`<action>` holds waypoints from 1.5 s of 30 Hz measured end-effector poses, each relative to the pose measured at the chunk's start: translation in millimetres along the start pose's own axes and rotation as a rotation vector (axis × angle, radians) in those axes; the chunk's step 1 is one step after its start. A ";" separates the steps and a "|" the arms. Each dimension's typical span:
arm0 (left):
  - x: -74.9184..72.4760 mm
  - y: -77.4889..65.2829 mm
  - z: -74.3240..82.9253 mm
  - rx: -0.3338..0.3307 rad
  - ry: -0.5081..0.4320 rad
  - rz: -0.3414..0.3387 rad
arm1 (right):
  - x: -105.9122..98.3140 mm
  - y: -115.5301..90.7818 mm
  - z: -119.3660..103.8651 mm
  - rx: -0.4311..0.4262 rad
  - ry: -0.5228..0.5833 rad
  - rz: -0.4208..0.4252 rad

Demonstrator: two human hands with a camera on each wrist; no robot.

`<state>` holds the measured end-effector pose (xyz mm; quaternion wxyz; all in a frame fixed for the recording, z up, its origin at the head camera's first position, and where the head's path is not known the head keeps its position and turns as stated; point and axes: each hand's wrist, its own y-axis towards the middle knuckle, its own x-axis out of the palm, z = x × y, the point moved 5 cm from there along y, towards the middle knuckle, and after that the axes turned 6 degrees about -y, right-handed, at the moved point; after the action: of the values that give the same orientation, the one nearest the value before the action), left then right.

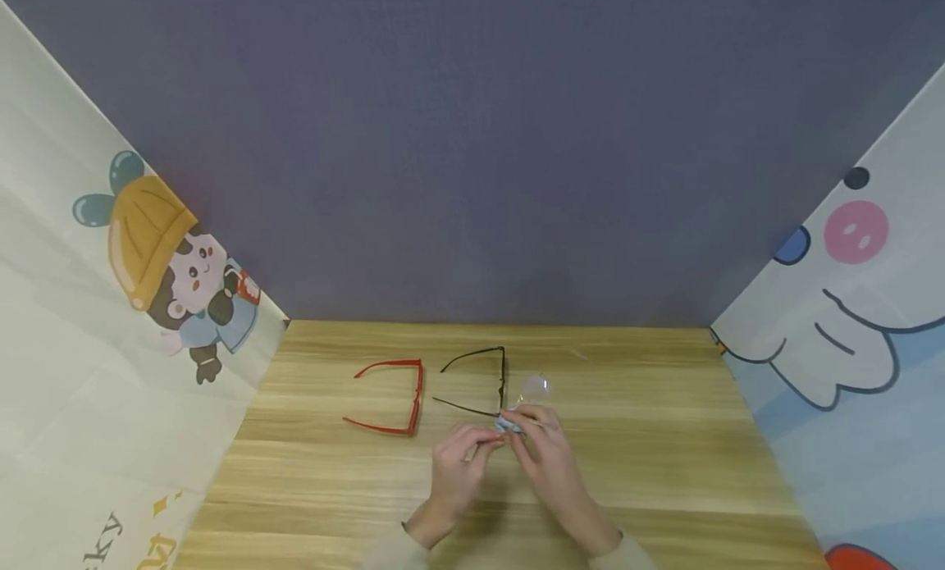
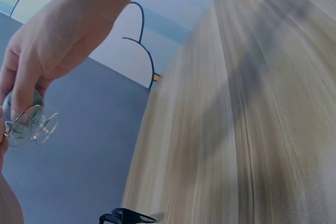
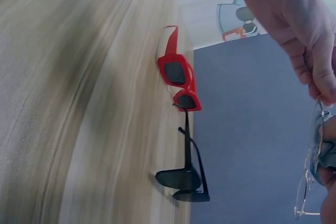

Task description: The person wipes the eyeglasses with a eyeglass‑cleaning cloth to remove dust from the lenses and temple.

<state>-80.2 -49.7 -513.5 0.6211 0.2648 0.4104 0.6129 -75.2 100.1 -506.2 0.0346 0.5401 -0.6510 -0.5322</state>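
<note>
Close together above the table, both hands work on a pair of thin metal-rimmed eyeglasses with clear lenses. My left hand pinches the frame at one end, as the right wrist view also shows. With its fingers curled, my right hand holds a light blue-grey cloth against the near lens. In the left wrist view, the far lens sticks out past the right fingers. The cloth is partly hidden by the fingers in the right wrist view.
Red-framed sunglasses lie on the wooden table at the left, temples unfolded. Black sunglasses lie between them and the hands. A grey-blue panel rises behind the table, with printed cartoon sheets at both sides.
</note>
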 end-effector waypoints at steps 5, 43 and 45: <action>-1.6 -1.7 -1.0 -0.030 -0.008 0.004 | 1.3 0.0 -0.9 -0.017 -0.030 0.041; -8.0 -18.9 -20.0 -0.235 0.043 0.102 | 4.3 -5.6 -0.7 0.107 0.006 -0.048; -8.5 -18.2 -20.2 -0.248 0.043 0.108 | 3.2 -5.9 -2.5 0.083 -0.003 -0.047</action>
<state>-86.5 -63.5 -537.6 0.6062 0.1947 0.3297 0.6971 -71.0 97.1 -511.1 -0.0013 0.5554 -0.6598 -0.5062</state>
